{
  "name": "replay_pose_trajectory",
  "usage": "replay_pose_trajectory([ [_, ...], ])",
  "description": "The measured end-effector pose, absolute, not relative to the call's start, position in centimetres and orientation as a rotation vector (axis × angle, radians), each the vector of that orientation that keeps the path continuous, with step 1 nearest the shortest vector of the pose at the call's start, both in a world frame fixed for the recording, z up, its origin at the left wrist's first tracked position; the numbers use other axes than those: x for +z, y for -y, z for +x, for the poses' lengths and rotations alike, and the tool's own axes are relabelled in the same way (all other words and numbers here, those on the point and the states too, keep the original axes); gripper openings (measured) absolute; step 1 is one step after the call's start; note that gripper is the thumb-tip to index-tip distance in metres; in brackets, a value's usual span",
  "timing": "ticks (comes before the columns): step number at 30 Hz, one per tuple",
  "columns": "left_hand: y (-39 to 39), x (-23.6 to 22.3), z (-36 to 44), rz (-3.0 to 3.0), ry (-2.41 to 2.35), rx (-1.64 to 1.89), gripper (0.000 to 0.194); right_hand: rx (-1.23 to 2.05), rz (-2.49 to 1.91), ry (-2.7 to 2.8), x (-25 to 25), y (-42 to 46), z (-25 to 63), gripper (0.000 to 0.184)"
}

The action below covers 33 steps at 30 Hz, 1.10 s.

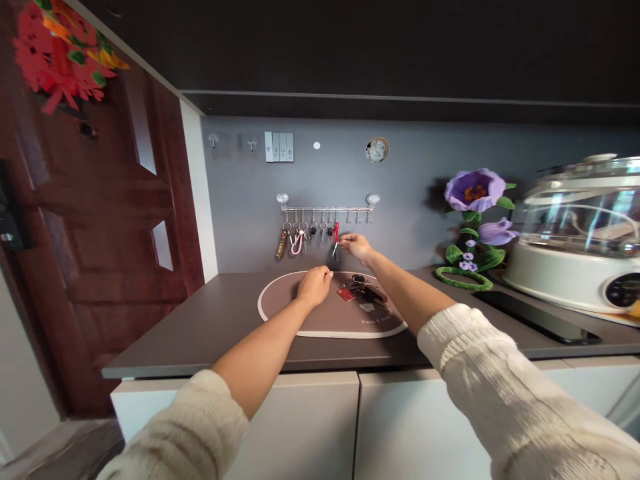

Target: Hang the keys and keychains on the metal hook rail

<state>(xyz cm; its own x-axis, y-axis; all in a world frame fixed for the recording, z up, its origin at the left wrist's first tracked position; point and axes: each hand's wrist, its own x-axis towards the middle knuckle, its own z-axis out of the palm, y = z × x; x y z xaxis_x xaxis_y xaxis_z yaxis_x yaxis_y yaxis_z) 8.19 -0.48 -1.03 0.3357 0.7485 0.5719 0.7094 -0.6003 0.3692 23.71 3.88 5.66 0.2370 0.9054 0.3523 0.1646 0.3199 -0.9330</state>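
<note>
- Right hand (357,246): raised in front of the grey wall panel (240,187), at the right side of the red strap (335,231) and its silver key (335,249). Fingers drawn together beside the key; whether they grip it cannot be told.
- Red strap and silver key: at the hook rail (327,209), right of the other hanging sets.
- Left hand (315,285): low over the far part of the oval mat (285,310), left of the loose keys. Fingers curled inward; cannot tell whether they hold anything.
- Hook rail, left portion: brown tag (281,246) at far left, then pink strap (297,243), then small dark key sets (313,233).
- Oval mat: lies on the counter (185,323); dark key bunch (369,291) on its right half, red tag (346,294) at the bunch's left.
- Counter, right side: purple flower ornament (475,193) toward the wall; black phone (537,317) lying flat, nearer; white appliance (560,273) with clear upper section at far right.
- Left of counter: dark red door (100,267), red decoration (60,60) at its top.
</note>
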Motion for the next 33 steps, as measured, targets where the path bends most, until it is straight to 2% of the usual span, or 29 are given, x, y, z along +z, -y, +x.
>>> replay_pose_trajectory([
  [10,0.0,-1.5,8.1,2.627,-1.213,1.15,0.025,0.684,-1.204,1.296,4.9,0.2,24.5,0.007],
  [20,0.7,-1.3,8.0,2.695,-1.134,1.121,0.022,0.48,-1.309,1.59,0.7,3.9,26.9,0.008],
  [28,0.8,-1.5,7.9,2.764,-1.11,1.068,0.021,0.087,-1.597,1.868,0.3,5.9,27.3,0.007],
  [33,1.0,-1.4,7.9,2.776,-1.114,1.063,0.021,-0.143,-1.761,1.95,0.4,6.0,27.0,0.013],
])
